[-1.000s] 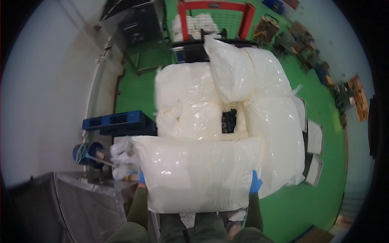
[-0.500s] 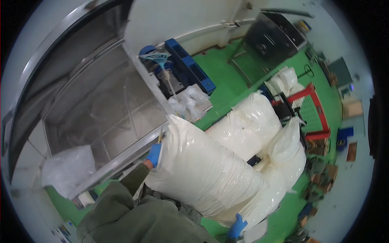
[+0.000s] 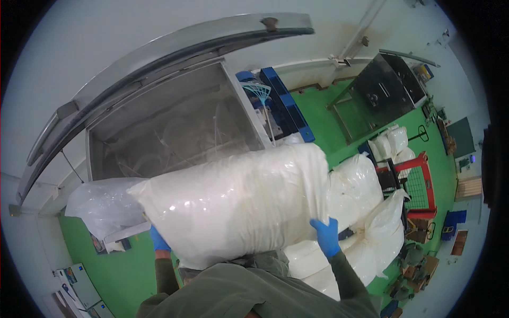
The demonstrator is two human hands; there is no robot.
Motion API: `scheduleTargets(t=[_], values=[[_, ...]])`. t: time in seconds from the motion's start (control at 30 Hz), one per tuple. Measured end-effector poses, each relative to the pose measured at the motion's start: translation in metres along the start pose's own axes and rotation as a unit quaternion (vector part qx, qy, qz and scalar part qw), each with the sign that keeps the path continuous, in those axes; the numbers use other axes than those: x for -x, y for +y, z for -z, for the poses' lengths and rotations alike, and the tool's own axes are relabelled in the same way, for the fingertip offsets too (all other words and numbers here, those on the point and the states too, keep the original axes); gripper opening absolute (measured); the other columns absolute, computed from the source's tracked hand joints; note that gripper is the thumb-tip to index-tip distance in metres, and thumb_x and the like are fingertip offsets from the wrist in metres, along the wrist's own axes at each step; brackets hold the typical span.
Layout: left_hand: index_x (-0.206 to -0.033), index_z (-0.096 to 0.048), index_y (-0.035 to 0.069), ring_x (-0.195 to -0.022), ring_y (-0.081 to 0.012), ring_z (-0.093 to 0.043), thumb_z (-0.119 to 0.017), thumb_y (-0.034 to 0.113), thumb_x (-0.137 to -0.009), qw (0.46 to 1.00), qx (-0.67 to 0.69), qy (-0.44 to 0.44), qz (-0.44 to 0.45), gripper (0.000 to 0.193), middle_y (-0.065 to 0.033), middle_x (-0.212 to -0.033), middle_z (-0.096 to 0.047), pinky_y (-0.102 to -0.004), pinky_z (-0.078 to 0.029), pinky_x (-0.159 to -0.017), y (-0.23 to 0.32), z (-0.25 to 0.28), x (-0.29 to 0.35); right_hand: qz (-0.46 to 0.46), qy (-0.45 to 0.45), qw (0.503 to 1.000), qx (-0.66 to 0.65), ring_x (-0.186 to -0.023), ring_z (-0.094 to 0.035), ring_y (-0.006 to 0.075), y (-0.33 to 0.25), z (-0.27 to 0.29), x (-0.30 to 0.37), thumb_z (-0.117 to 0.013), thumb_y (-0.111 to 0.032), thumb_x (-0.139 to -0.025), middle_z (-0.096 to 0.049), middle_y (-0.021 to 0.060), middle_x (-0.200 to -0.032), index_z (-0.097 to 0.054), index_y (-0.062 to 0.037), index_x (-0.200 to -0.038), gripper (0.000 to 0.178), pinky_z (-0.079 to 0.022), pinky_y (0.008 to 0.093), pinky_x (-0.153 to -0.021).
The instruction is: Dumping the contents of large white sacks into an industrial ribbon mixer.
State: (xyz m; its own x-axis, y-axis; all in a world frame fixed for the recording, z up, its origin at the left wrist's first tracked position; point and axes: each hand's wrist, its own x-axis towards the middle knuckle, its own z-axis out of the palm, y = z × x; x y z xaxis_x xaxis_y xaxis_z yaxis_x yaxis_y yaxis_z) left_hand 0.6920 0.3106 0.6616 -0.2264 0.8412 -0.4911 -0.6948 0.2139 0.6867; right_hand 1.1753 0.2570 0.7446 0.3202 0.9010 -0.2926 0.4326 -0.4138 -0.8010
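Note:
A big, full white plastic sack [image 3: 228, 196] lies crosswise in front of my body, lifted against it. My left hand [image 3: 159, 239], in a blue glove, grips its left end from the near side, with the fingers partly hidden by the sack. At its right end my right hand [image 3: 327, 237], also gloved in blue, is closed on the gathered plastic, thumb toward the sack. Just beyond stands a large metal tank [image 3: 169, 132] with its lid [image 3: 159, 58] raised; the sack covers part of its near rim.
More filled white sacks [image 3: 352, 185] lie to my right. A crumpled clear plastic bag [image 3: 106, 204] hangs over the tank's near left corner. Past the tank are a blue pallet [image 3: 286, 100] and a light-blue rake-like tool [image 3: 258, 93]. A red mesh cart [image 3: 422, 185] stands farther right on the green floor.
The sack has swung from a slant to nearly level, up and across the tank's front. My right hand rose with it from low down. My view has turned left.

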Motion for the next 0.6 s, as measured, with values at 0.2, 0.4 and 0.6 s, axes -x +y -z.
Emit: scheduleTargets(t=[0.2, 0.4, 0.6], values=[[-0.103, -0.056, 0.0, -0.083, -0.0221, -0.057, -0.035, 0.028, -0.09, 0.957, -0.238, 0.163, -0.038, 0.037, -0.0123, -0.095, -0.06, -0.0347, -0.047, -0.071, -0.035, 0.227, -0.072, 0.079, -0.096, 0.982, -0.143, -0.072, -0.057, 0.0168, 0.009, -0.152, -0.174, -0.06, -0.017, -0.078, -0.063, 0.0078, -0.084, -0.062, 0.0029, -0.093, 0.025, -0.044, 0.0321, -0.063], [-0.081, -0.063, 0.004, -0.063, -0.0182, -0.055, -0.046, 0.03, -0.085, 0.919, -0.176, 0.352, -0.024, 0.03, -0.0064, -0.069, -0.059, -0.0323, -0.042, -0.053, -0.038, 0.236, -0.092, 0.066, -0.122, 0.99, 0.036, -0.081, -0.056, 0.0123, -0.001, -0.189, -0.239, -0.061, -0.019, -0.078, -0.063, 0.0076, -0.093, -0.059, 0.0037, -0.102, 0.033, -0.045, 0.0289, -0.073], [-0.093, -0.062, -0.005, -0.077, -0.0197, -0.058, -0.045, 0.028, -0.087, 0.84, -0.305, 0.365, -0.261, 0.037, -0.0094, -0.089, -0.062, -0.0321, -0.044, -0.067, -0.028, 0.119, -0.105, 0.097, 0.023, 0.993, 0.062, -0.087, -0.06, 0.0227, 0.039, -0.201, -0.228, -0.059, -0.018, -0.078, -0.064, 0.0131, -0.096, -0.058, 0.0048, -0.101, 0.032, -0.045, 0.0327, -0.077]])
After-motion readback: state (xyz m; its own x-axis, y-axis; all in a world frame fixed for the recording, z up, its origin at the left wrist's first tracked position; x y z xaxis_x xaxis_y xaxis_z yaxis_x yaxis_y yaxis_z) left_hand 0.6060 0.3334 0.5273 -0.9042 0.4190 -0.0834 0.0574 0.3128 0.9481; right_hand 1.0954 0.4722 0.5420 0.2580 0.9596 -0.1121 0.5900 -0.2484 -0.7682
